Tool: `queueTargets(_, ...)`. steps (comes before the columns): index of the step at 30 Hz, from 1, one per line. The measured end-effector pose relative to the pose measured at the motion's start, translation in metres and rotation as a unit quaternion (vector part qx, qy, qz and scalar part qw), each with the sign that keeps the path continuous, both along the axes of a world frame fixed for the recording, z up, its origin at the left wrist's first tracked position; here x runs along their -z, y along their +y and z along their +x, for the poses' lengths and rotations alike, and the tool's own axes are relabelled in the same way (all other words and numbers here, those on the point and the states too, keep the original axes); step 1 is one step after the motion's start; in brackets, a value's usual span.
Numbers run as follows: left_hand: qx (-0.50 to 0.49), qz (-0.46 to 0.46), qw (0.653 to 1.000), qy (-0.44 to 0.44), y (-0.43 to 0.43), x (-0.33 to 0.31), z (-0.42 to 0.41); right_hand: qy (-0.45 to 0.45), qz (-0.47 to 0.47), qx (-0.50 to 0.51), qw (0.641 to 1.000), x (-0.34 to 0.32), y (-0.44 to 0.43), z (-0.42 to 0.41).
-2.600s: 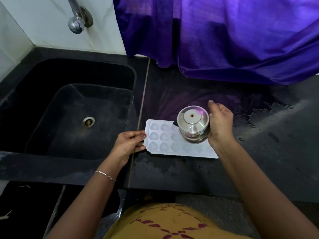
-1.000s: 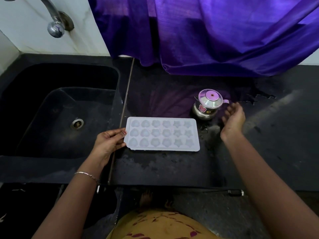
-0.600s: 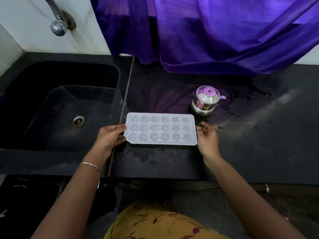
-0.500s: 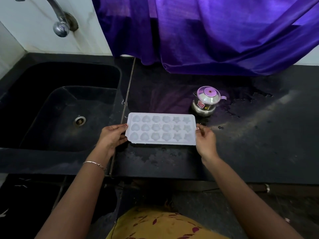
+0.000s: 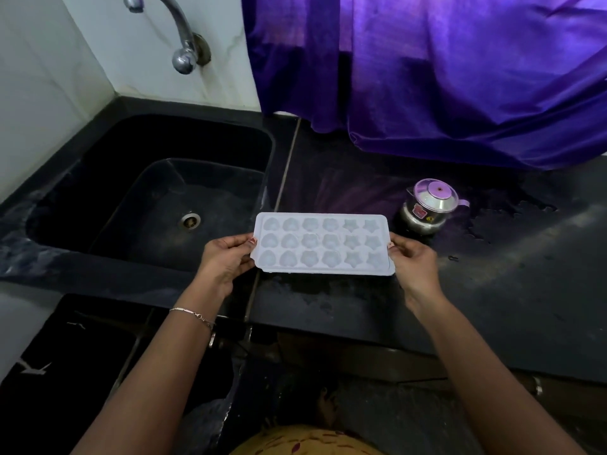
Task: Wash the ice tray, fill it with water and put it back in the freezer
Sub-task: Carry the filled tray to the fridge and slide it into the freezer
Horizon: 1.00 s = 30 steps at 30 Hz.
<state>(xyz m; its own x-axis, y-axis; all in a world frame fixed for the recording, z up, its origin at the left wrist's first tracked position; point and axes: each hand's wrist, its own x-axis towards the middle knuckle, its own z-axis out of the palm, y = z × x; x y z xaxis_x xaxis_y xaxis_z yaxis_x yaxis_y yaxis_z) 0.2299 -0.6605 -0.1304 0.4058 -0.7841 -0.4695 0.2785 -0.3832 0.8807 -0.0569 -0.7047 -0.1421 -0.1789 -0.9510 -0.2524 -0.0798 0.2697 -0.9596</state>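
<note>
Both hands, left and right, pinch the short ends of the tray just over the counter by the sink, probably kept level so nothing spills.

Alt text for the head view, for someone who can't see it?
The left hand and right hand grip a white ice tray by its short ends over a wet black counter beside the sink; a steel pot stands beyond its right end.

Matt white plastic ice tray, shiny metal pot (mirror-like lid), glossy purple cloth curtain, wet dark stone counter
</note>
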Motion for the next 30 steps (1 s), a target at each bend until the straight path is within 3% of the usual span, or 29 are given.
queueTargets(19,-0.191,-0.031,0.980,0.034,0.173,-0.030,0.119,-0.050,0.017,-0.212,0.976,-0.032,0.049,0.153)
queueTargets(25,-0.295,-0.043,0.954,0.037,0.231,-0.033,0.131,-0.051,0.027,-0.320,0.946,-0.035,0.060,0.204)
queueTargets(30,-0.400,-0.050,0.914,0.037,0.275,-0.035,0.116,-0.045,0.024,-0.437,0.898,-0.043,0.064,0.239)
